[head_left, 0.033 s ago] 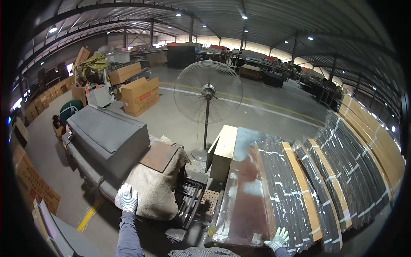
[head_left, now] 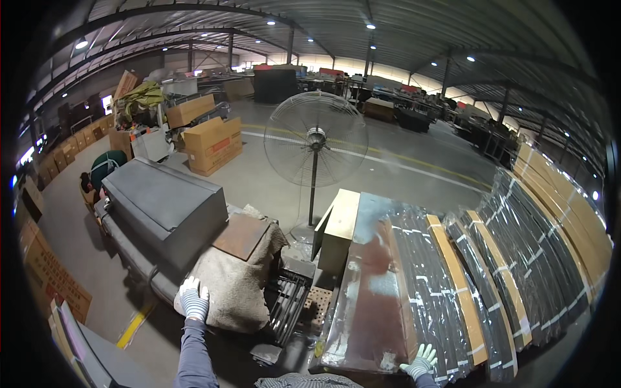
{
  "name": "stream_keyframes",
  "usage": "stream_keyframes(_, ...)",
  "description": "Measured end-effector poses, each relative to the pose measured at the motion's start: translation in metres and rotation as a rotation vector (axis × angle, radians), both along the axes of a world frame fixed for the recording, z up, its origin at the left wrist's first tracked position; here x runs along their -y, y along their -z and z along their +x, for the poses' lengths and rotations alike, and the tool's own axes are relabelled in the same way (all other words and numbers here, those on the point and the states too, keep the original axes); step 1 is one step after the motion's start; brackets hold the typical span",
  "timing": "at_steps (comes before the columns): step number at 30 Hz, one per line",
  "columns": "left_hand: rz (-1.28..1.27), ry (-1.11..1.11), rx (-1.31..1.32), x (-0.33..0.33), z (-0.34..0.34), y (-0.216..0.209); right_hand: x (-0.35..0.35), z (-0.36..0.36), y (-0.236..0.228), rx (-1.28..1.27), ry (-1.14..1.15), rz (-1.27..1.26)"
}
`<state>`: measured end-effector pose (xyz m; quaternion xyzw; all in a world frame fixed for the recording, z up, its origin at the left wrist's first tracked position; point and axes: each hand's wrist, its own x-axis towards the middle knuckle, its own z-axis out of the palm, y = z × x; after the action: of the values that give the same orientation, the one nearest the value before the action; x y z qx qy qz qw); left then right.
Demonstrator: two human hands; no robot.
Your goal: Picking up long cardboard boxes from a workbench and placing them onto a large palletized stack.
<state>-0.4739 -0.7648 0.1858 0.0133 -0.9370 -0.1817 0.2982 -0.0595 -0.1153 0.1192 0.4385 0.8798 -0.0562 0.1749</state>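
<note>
My left hand [head_left: 193, 299], in a striped work glove, lies with its fingers stretched out on the near left edge of a beige felt-like cloth [head_left: 233, 291]. A rusty brown plate [head_left: 241, 237] rests on that cloth, and beyond it sits a long dark grey metal box [head_left: 165, 194]. At the lower right, my right hand [head_left: 421, 361], gloved alike, has its fingers spread. It is by the near right corner of a worn, reddish-brown tabletop [head_left: 369, 317], close to plastic-wrapped dark panels [head_left: 432, 291]. Neither hand grips anything.
Between the two work surfaces are metal rods [head_left: 284, 304] and a perforated plate [head_left: 317, 304]. A pale open box [head_left: 339, 220] stands behind them. Further off are a large pedestal fan [head_left: 315, 139] and cardboard boxes [head_left: 213, 147]. Wrapped stacks [head_left: 543, 239] fill the right side.
</note>
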Motion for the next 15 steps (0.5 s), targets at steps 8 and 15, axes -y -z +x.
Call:
stream_keyframes(8,-0.051,-0.008,0.023,0.001,0.003,-0.012,-0.002,-0.01,-0.006,0.022,-0.006,-0.042)
stream_keyframes(15,0.082,0.082,0.166,-0.019,0.019,-0.075,0.047,-0.007,-0.092,-0.156,-0.2,0.028)
